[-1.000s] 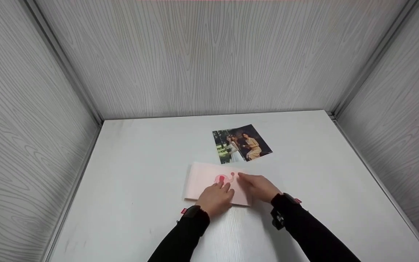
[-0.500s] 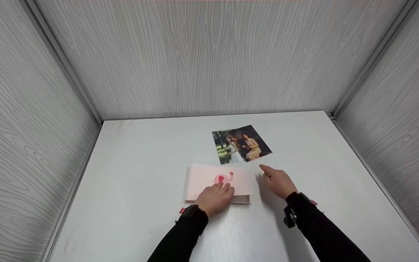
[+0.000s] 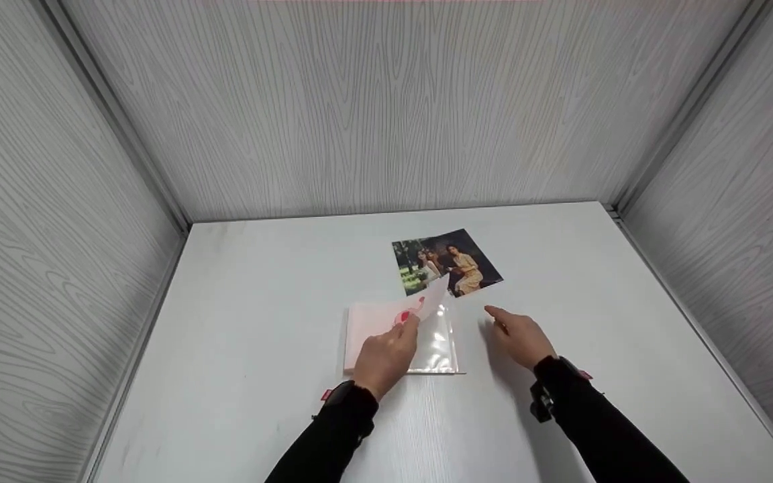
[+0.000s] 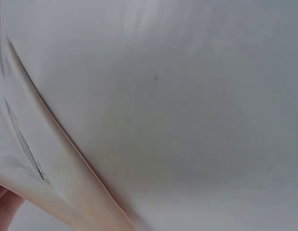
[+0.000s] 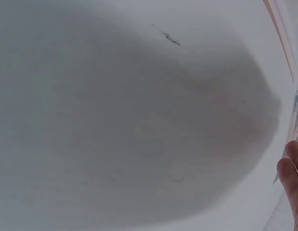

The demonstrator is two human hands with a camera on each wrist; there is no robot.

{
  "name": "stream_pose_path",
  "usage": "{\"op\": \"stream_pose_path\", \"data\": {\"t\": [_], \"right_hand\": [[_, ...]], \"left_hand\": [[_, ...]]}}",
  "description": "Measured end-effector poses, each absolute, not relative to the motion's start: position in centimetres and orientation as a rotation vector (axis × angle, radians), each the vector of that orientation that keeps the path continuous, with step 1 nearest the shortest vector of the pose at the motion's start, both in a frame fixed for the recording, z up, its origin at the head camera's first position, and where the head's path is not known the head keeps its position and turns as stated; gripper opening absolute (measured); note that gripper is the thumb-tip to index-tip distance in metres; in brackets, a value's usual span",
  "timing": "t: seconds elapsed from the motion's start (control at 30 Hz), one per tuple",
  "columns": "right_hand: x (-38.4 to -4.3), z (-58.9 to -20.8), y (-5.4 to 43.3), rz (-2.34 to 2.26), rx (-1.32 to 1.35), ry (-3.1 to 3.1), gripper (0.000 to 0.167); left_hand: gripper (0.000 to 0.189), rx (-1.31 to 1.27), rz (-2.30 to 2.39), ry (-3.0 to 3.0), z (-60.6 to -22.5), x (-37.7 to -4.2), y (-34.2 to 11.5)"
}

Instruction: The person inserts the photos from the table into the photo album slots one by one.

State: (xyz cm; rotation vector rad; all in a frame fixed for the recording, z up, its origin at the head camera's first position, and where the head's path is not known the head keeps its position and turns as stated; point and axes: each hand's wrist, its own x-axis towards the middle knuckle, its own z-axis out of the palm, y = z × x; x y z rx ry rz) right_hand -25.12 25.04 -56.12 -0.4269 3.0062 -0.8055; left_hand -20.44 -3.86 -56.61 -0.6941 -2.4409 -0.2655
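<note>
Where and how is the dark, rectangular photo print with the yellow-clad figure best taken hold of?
Probably pinch the dark photo print by its right corner, coming from the right: it lies flat, that corner is uncovered, and the partly lifted pale-pink cover crowds its near left.

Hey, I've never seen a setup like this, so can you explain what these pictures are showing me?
There's no robot here, just a person's bare left hand and right hand. The wide picture looks forward and down from the person's head. The two closer ones come from the wrists and show mostly white tabletop, with fingers at the edge. On the table lies a pink booklet. The left hand pinches its cover, lifted on the right side over a shiny clear page. Behind it lies a printed photo, or perhaps two together; I can't tell. The right hand holds nothing, beside the booklet.
</note>
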Motion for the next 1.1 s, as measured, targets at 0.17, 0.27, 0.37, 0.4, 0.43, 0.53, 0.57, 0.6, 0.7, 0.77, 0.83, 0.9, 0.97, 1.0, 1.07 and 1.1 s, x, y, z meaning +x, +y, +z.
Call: {"op": "stream_pose_path", "data": {"t": [0.17,0.27,0.37,0.4,0.43,0.53,0.57,0.6,0.7,0.77,0.83,0.9,0.97,1.0,1.07,1.1], "right_hand": [[-25.0,-56.2,25.1,-0.795,-0.473,3.008,0.039],[-24.9,-56.3,24.6,-0.785,-0.538,3.014,0.038],[-24.7,-56.5,23.8,-0.758,-0.657,3.023,0.039],[-24.6,-56.5,23.4,-0.738,-0.702,3.017,0.04],[-24.5,-56.6,23.1,-0.724,-0.747,3.0,0.041],[-24.2,-56.8,22.1,-0.685,-0.874,2.9,0.048],[-24.1,-57.0,21.8,-0.66,-0.914,2.864,0.05],[-24.1,-57.1,21.6,-0.638,-0.942,2.825,0.053],[-24.0,-57.6,21.1,-0.576,-1.02,2.741,0.057],[-23.9,-58.0,21.0,-0.532,-1.05,2.713,0.057],[-23.8,-58.2,21.0,-0.52,-1.059,2.695,0.057],[-23.7,-58.4,20.9,-0.511,-1.062,2.689,0.056],[-23.7,-58.3,20.8,-0.513,-1.06,2.684,0.056],[-23.7,-58.3,20.7,-0.505,-1.06,2.686,0.056],[-23.7,-58.3,20.7,-0.481,-1.068,2.693,0.055],[-23.7,-58.2,20.6,-0.468,-1.072,2.697,0.054]], "left_hand": [[0.031,-0.465,-0.5,-2.281,-56.1,-20.6,-4.6],[0.026,-0.31,-0.768,-2.281,-55.6,-20.2,-5.2],[0.023,-0.138,-1.056,-2.229,-55.2,-19.7,-5.6],[0.023,-0.092,-1.116,-2.207,-55.1,-19.5,-5.8],[0.023,-0.05,-1.171,-2.183,-55.1,-19.3,-6.0],[0.024,0.038,-1.28,-2.128,-54.9,-18.8,-6.4],[0.025,0.055,-1.302,-2.117,-54.9,-18.7,-6.6],[0.027,0.068,-1.316,-2.106,-54.9,-18.6,-6.7],[0.029,0.107,-1.338,-2.073,-54.9,-18.3,-7.3],[0.028,0.134,-1.355,-2.053,-54.8,-18.2,-7.7],[0.027,0.168,-1.376,-2.039,-54.7,-18.1,-8.2],[0.026,0.207,-1.395,-2.033,-54.6,-18.1,-8.7],[0.027,0.251,-1.41,-2.026,-54.6,-18.1,-9.2],[0.026,0.275,-1.414,-2.024,-54.6,-18.0,-9.5],[0.023,0.327,-1.418,-2.025,-54.5,-18.0,-10.1],[0.021,0.35,-1.426,-2.024,-54.5,-17.9,-10.4]]}}
